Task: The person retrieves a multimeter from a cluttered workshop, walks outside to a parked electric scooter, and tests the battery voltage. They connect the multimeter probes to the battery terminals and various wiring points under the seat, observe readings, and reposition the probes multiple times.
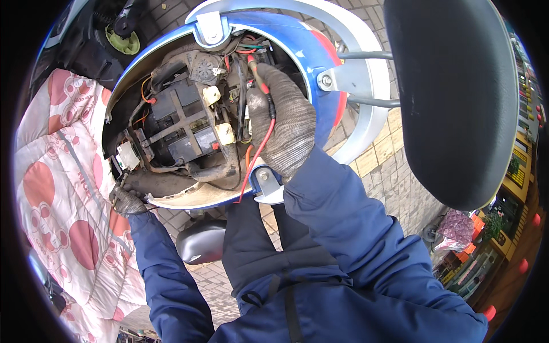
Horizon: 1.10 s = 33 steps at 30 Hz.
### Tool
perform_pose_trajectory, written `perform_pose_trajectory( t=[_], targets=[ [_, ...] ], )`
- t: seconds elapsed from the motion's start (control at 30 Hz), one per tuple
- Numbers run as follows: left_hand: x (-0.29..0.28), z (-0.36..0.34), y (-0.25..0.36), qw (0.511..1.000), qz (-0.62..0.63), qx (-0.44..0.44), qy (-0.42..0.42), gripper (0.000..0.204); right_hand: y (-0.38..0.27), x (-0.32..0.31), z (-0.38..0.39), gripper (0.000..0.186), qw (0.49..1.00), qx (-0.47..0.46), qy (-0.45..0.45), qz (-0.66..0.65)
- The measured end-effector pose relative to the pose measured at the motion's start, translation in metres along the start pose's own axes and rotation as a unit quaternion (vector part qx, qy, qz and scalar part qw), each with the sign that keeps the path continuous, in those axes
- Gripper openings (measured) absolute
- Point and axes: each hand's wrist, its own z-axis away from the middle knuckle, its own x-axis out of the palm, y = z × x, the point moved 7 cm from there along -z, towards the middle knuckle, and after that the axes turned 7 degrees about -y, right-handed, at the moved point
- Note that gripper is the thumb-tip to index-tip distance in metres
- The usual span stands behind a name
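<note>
My right hand (286, 123), in a dirty grey work glove, reaches into the open body of a blue scooter (280, 26). It holds a red test probe (260, 80) pointing toward wires at the compartment's far side; a red lead (264, 140) trails from it over the near rim. My left hand (129, 201), gloved too, is closed at the near-left rim, with a thin dark wire beside it; what its fingers hold is too small to make out. Dark batteries (177, 106) under a metal strap sit between the hands. A white connector (127, 155) lies near the left hand.
A black seat (454, 103) juts up on the right, beside a silver grab rail (369, 74). On the left hangs a pink-and-white quilted cover (68, 188). Loose wires and a frame tube (214, 171) cross the compartment. A dark rounded part (201, 242) stands near my legs.
</note>
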Motion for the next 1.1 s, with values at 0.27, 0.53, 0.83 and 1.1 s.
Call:
perform_pose_trajectory(
  t=[0.27,0.53,0.83,1.1],
  targets=[
    [0.001,0.009,0.009,0.998,-0.007,0.016,0.055,0.035,0.013,0.033,-0.02,0.034,0.985,0.14,-0.09,-0.049],
    [0.001,0.007,0.008,0.997,-0.026,0.012,0.07,0.033,-0.024,0.058,-0.017,0.043,0.972,0.137,-0.185,0.044],
    [-0.013,-0.013,-0.013,1.0,-0.006,0.002,0.014,0.034,-0.018,0.056,-0.013,0.043,0.973,0.116,-0.186,0.074],
    [-0.006,-0.005,-0.007,0.999,0.022,-0.013,0.046,0.031,-0.02,0.006,-0.005,0.03,0.995,0.006,-0.098,-0.014]
  ],
)
